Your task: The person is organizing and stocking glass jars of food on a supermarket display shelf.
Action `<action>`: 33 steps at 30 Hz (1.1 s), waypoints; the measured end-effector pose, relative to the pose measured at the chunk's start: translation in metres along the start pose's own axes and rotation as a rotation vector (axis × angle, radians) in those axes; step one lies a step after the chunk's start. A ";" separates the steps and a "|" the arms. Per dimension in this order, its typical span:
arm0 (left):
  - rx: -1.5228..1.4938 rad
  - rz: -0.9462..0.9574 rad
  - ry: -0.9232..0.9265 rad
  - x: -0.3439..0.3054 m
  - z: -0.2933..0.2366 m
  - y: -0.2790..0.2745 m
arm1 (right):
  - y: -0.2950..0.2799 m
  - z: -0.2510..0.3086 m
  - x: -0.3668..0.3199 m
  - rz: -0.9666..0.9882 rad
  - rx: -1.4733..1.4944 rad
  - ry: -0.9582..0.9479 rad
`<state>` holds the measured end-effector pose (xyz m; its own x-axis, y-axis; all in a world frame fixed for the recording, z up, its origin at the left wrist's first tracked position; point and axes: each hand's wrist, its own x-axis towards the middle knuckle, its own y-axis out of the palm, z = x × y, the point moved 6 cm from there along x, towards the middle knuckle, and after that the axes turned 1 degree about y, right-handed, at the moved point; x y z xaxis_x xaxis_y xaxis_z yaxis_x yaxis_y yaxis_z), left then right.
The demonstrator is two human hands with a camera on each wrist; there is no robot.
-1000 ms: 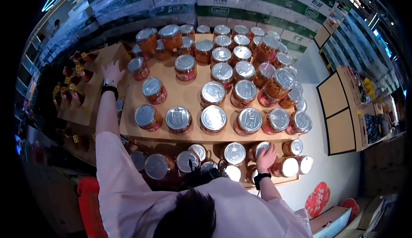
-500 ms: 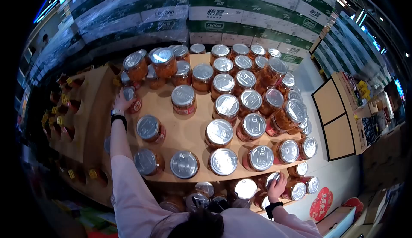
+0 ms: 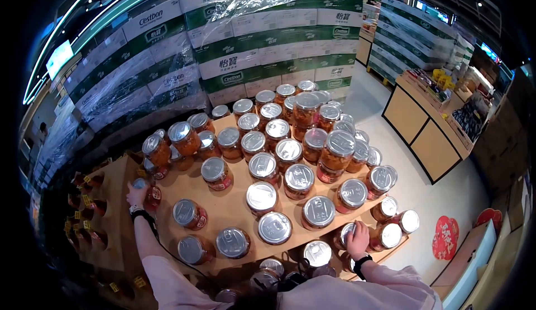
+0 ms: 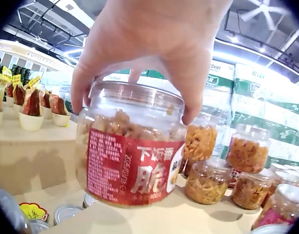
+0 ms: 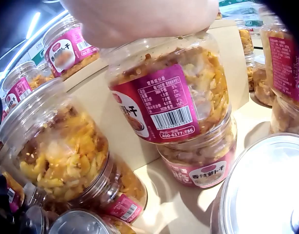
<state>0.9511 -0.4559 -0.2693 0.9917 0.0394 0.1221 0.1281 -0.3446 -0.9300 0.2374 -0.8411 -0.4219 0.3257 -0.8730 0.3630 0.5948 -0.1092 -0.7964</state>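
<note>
At the left edge of the upper display, my left hand (image 3: 135, 194) grips a red-labelled jar (image 3: 153, 196) from above. In the left wrist view, thumb and fingers of that hand (image 4: 154, 39) pinch the jar (image 4: 132, 165) around its clear rim; it is slightly tilted. My right hand (image 3: 358, 240) lies over the lid of a jar (image 3: 345, 233) on the lower front ledge, fingers curled at its edge. The right wrist view shows the hand (image 5: 144, 19) on top of this pink-labelled jar (image 5: 171, 105), which sits above another jar (image 5: 203, 168); its fingertips are hidden.
Many silver-lidded jars (image 3: 274, 228) stand on the wooden display (image 3: 223, 209), some stacked. A lower wooden stand (image 3: 120, 209) with red packs adjoins it on the left. Wrapped green-and-white cartons (image 3: 240, 64) rise behind. A cable hangs near my left forearm.
My left hand has gone from spread fingers beside the display to gripping the red-labelled jar. My right hand remains at its lower-ledge jar. The head view has shifted, showing more of the cartons.
</note>
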 end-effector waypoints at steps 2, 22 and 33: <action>0.057 -0.133 0.074 0.007 0.007 -0.034 | 0.001 -0.004 -0.003 -0.021 0.004 0.005; -1.023 -0.367 0.489 -0.390 -0.093 -0.435 | 0.010 -0.017 -0.012 0.023 -0.064 0.006; -1.005 0.160 0.555 -0.657 -0.071 -0.391 | 0.027 -0.029 -0.010 -0.060 -0.178 -0.041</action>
<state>0.2487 -0.4133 0.0389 0.8257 -0.4027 0.3950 -0.3075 -0.9084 -0.2835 0.2291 -0.8493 -0.4609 0.3251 -0.8430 0.4286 0.4757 -0.2459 -0.8445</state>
